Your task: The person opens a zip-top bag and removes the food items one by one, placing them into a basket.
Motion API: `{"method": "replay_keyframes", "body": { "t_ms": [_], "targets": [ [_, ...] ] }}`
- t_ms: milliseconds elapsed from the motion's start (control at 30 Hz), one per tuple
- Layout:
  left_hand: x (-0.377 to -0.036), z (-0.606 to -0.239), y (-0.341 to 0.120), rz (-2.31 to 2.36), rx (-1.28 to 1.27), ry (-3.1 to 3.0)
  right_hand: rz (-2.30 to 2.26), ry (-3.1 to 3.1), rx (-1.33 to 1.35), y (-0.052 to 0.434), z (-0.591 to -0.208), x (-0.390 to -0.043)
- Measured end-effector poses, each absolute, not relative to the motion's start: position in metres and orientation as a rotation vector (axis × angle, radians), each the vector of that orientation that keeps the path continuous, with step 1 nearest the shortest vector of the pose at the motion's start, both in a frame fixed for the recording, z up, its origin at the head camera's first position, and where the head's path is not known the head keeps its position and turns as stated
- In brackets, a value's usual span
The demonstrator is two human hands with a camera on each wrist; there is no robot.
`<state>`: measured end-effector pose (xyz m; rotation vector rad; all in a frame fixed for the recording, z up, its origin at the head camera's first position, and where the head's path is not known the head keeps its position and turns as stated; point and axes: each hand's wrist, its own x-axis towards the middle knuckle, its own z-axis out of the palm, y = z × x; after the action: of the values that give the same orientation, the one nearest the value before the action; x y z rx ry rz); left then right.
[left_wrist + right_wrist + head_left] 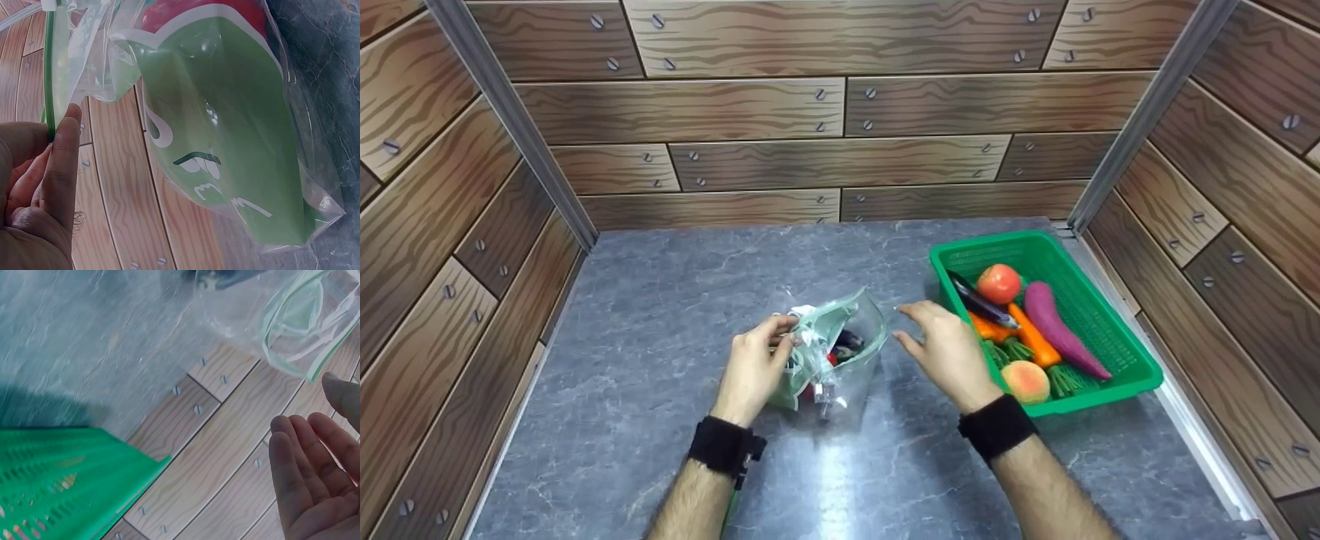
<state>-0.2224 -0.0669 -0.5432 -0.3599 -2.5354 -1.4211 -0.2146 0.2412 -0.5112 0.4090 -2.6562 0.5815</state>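
Clear plastic zip bag with a green printed panel: mouth gaping upward, green zip strip along its edge, walls crinkled; located mid-tabletop. Panel bears white line markings and a white border. Contents, partly hidden: glossy dark purple item at the mouth, small red patch beside it

The grey tabletop bears a bag; a green basket, too.
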Motion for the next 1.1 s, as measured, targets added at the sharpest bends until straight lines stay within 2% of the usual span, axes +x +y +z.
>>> {"method": "replay_keyframes", "body": {
  "t_ms": [633, 1100],
  "targets": [
    [-0.219, -0.556, -0.066, -1.440, -0.339, -2.534, 0.610, -2.654, 0.553, 0.199, -0.531, -0.213],
    [-0.220, -0.562, -0.064, -1.448, -0.348, -2.542, 0.537, -2.705, 0.603, 0.180, -0.554, -0.226]
  ]
}}
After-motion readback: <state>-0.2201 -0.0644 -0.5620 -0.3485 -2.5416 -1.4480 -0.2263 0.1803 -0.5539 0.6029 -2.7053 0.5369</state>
